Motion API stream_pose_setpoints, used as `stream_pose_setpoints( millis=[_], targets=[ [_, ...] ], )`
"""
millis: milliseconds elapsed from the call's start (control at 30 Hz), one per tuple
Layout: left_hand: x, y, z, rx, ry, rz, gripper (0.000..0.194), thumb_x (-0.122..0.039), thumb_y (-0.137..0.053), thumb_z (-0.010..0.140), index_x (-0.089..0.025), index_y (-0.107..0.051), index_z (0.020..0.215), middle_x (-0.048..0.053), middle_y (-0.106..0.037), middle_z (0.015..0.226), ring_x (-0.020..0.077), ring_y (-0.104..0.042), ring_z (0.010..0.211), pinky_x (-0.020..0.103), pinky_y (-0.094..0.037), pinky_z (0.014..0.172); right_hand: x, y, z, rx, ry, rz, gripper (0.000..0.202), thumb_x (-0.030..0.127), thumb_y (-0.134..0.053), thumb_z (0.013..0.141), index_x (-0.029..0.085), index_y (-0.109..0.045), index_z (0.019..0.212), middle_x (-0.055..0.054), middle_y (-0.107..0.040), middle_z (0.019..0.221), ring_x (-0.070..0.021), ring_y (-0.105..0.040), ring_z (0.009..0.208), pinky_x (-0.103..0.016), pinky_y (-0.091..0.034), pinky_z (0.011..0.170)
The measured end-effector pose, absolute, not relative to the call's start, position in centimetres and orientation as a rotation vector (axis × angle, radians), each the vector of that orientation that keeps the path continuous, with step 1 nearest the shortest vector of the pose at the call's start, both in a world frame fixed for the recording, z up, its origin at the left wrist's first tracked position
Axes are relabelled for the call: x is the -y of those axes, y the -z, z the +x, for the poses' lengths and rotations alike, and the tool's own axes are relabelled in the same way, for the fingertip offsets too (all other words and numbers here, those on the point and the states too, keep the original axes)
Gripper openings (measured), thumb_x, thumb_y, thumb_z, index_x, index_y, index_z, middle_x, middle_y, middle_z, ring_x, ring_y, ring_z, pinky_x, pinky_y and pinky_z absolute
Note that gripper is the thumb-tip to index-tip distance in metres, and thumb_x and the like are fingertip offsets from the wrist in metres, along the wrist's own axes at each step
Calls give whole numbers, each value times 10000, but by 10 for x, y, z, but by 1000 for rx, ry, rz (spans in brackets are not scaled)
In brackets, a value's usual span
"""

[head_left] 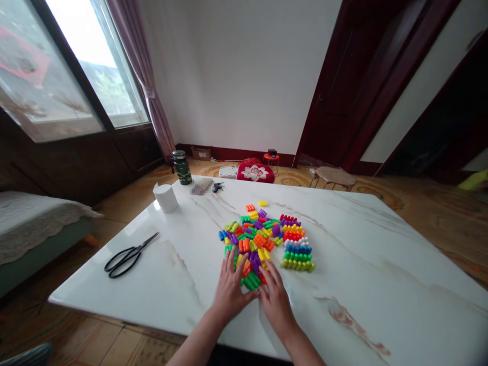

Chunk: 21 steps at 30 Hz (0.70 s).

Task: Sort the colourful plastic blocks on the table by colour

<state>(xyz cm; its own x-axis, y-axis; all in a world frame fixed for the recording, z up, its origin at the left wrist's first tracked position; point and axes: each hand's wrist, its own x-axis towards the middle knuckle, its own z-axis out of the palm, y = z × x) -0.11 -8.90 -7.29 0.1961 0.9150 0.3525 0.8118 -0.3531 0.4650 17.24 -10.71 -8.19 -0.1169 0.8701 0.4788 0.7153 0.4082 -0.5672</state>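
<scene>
A loose pile (261, 240) of small plastic pieces lies near the middle of the surface (362, 244), just in front of the person. The pieces are short, ribbed blocks of side-by-side rounded bars, smooth and lightly shiny, in orange, yellow, green, lime, purple, red and blue, tumbled at all angles. The left hand (231, 292) reaches over the pile's near left edge, its fingers spread and released, thumb stretched toward the other hand. The right hand (276, 300) lies at the near right edge, fingers loosely extended and clasping nothing that shows. Between them they frame a green piece, and they hide part of the pile's near side.

Just right of the pile stand neat rows (294, 237) of knobbly, bead-like pieces, one colour to a row, from dark red at the far end to lime at the near end, with a white row among them. The surface is glossy white with brownish marble veining. Well to the left lie scissors (136, 250) with wide black loop handles, their points aimed away from the person. Farther back stand a white paper roll (166, 199) with a loose end and a camouflage-patterned flask (182, 169); near it are a pixelated item (201, 186) and a small dark object (216, 187). Beyond the surface sits a red cushion (255, 173) with a pale flower.
</scene>
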Motion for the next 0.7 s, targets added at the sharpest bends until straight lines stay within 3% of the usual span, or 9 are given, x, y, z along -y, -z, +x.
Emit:
stream_pose_setpoints(
  millis=[167,267,367,500,600,700],
  targets=[
    [72,71,-3,-1757,-867,2309,1080,-587,-784,616,-290,-262,1513,152,-147,1609,440,-90,1462,679,-196,1107,75,65,242,1539,-34,-1332,316,328,-496,920,228,-618,1193,-114,-572,1309,-251,-521,1234,-493,-404,1075],
    [63,76,-6,-1775,-838,2315,1124,-649,-769,591,-285,-250,1519,162,-155,1606,435,-91,1463,666,-194,1113,34,59,290,1281,-106,-1446,493,540,-465,885,167,-626,1163,-142,-603,1250,-271,-528,1213,-489,-382,1080],
    [58,81,-6,-1775,-839,2348,1085,-705,-719,619,-278,-276,1512,165,-200,1594,422,-124,1462,662,-193,1116,-2,63,317,1096,-413,-1577,729,716,-449,790,148,-614,1216,-151,-620,1265,-294,-543,1216,-453,-389,1073],
    [57,88,-6,-1778,-880,2374,1038,-735,-676,647,-278,-307,1502,158,-232,1586,412,-148,1461,661,-219,1110,-19,75,319,1053,-662,-1490,832,766,-435,775,164,-544,1339,-122,-632,1285,-270,-573,1208,-388,-417,1054],
    [55,92,-7,-1781,-926,2356,1036,-735,-686,635,-285,-324,1494,148,-256,1579,419,-160,1457,672,-228,1105,-17,83,307,1096,-616,-1513,815,779,-401,787,193,-560,1331,-98,-603,1335,-273,-520,1270,-414,-370,1098],
    [47,92,-8,-1800,-1042,2247,870,-657,-650,738,-272,-378,1469,127,-261,1581,398,-162,1462,633,-284,1109,-13,84,284,1151,-587,-1510,799,759,-372,821,179,-551,1340,-115,-551,1392,-278,-466,1320,-440,-335,1125]
  ],
)
